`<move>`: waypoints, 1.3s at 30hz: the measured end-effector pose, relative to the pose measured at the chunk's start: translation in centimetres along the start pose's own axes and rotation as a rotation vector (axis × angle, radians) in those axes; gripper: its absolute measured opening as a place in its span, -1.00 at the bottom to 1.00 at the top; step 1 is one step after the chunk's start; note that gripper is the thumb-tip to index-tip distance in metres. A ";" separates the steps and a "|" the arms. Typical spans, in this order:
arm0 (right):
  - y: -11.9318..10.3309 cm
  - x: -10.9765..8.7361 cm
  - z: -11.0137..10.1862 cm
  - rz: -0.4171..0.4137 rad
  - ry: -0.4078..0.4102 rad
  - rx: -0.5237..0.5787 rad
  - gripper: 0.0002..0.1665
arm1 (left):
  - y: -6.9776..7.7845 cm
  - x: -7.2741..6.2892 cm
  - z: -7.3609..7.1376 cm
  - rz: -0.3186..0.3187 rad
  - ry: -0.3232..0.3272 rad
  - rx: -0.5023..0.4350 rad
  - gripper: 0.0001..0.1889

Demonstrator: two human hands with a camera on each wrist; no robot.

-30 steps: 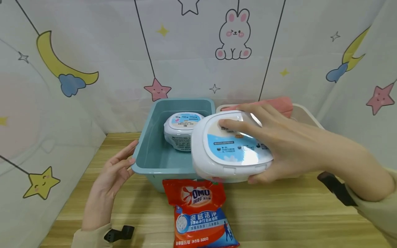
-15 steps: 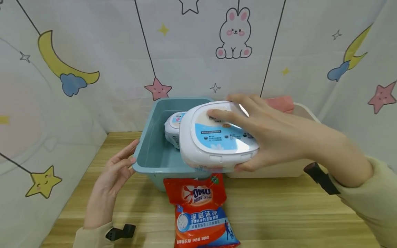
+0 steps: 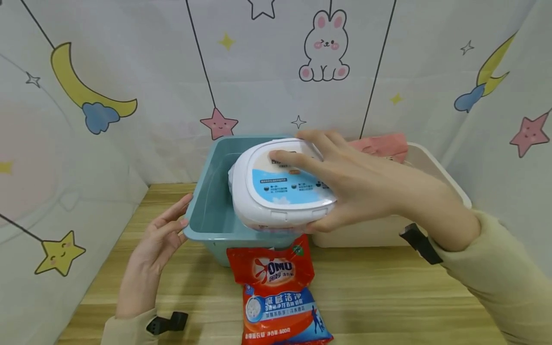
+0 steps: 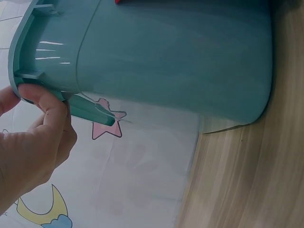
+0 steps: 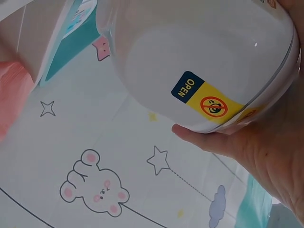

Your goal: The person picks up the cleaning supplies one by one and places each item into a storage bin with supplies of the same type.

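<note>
My right hand [image 3: 358, 182] holds a white lidded plastic box [image 3: 280, 191] with a blue and cream label, gripping it from its right side. The box is over the teal plastic bin [image 3: 207, 236] and tilts so its lid faces the head camera. In the right wrist view, an "OPEN" sticker shows on the white box [image 5: 147, 61]. A similar second box [image 3: 230, 179] inside the bin is almost wholly hidden behind it. At the bin's left front corner, my left hand [image 3: 159, 239] pinches the rim. The left wrist view shows thumb and fingers on the teal rim [image 4: 14, 52].
A red and blue OMO laundry powder bag [image 3: 278, 292] lies in front of the bin on the wooden table [image 3: 388, 297]. To the bin's right stands an off-white bin [image 3: 366, 235] with a pink item [image 3: 385, 146] in it. A patterned curtain [image 3: 258, 86] hangs behind.
My right hand has carried the white box leftward and a little up, over the teal bin, covering the second box. My left hand stays on the rim.
</note>
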State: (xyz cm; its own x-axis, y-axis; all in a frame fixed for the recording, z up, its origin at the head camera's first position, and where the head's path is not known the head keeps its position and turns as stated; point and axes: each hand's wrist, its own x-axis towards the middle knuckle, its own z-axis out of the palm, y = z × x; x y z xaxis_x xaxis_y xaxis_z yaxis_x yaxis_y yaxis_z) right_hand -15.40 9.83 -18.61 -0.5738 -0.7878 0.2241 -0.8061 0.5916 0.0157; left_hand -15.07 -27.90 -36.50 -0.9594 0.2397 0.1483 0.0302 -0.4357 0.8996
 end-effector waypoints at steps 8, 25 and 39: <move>-0.4 1.1 0.5 -0.013 -0.002 -0.007 0.17 | -0.1 0.1 0.2 -0.008 0.015 0.029 -0.48; -0.6 2.9 1.0 0.000 -0.062 0.005 0.18 | 0.1 -0.1 0.0 -0.004 0.030 0.066 -0.49; -0.6 4.4 1.6 0.028 -0.102 0.053 0.20 | 0.2 0.0 0.1 -0.020 0.056 0.066 -0.51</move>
State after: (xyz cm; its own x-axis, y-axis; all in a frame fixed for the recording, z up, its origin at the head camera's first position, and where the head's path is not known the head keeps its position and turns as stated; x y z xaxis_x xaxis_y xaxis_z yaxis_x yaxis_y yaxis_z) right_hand -17.65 5.73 -19.17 -0.6060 -0.7859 0.1231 -0.7943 0.6060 -0.0416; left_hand -14.98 -27.89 -36.24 -0.9742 0.1979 0.1081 0.0273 -0.3723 0.9277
